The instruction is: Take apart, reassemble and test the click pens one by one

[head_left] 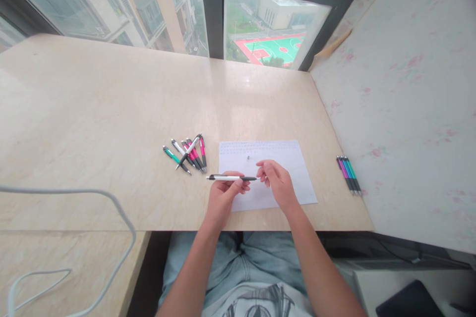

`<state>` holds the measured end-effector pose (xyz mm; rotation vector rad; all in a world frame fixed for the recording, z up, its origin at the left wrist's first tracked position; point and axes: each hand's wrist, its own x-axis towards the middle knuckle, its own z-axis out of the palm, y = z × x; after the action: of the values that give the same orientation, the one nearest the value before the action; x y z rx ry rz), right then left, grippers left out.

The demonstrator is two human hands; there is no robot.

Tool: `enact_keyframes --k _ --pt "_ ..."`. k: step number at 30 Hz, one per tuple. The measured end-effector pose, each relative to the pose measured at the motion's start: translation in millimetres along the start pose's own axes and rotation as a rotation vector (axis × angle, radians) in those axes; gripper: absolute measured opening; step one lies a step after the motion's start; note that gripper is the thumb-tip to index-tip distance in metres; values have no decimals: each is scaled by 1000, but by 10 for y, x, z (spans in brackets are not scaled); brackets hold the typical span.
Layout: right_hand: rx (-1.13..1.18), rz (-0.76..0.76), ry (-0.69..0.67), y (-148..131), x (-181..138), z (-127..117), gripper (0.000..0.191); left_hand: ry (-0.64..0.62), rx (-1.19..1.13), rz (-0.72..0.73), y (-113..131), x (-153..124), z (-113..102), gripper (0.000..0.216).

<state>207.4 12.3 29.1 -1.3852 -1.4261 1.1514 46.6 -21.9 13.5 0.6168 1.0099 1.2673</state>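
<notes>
Left hand (pixel 223 197): fingers (pixel 241 187) curled round the middle of a white pen (pixel 229 178), thumb on top. Pen held level, just above the counter, black clip end pointing left, dark tip end pointing right.

Right hand (pixel 278 182): fingers (pixel 263 171) pinched together at the pen's right tip, touching it or just beside it; contact too small to confirm, so cannot tell whether they grasp the tip or anything small. Palm faces down, wrist over the lower right part of the paper.

Sheet of paper (pixel 293 158): white, lies flat on the counter directly under both hands, long side running left to right. Rows of faint handwriting along its top edge; not legible. One small dark speck (pixel 248 157) on the sheet just beyond the pen, too small to identify.

Pile of pens (pixel 188 153): left of the paper, near it but not touching. Several pens crossed loosely over one another; pink, white and green barrels with black grips.

Second group of pens (pixel 348 174): right of the paper, well apart from the pile, near the counter's right edge. These lie side by side, parallel and touching; purple, blue and green barrels.

Counter (pixel 111 109): pale beige stone, glossy, running up to a window (pixel 275 29) at the far edge. Wall (pixel 409 109) with faded pink pattern on the right.

White cable (pixel 111 203) loops across the lower left corner of the counter. Person seated, light trousers (pixel 230 262) visible below the counter's near edge.
</notes>
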Motion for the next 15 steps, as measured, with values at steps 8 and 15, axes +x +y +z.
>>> enact_keyframes --k 8,15 --pt "121 42 -10 -108 -301 42 17 -53 -10 29 1 -29 2 21" --pt "161 89 48 8 -306 -115 20 18 -96 27 -1 -12 6 23"
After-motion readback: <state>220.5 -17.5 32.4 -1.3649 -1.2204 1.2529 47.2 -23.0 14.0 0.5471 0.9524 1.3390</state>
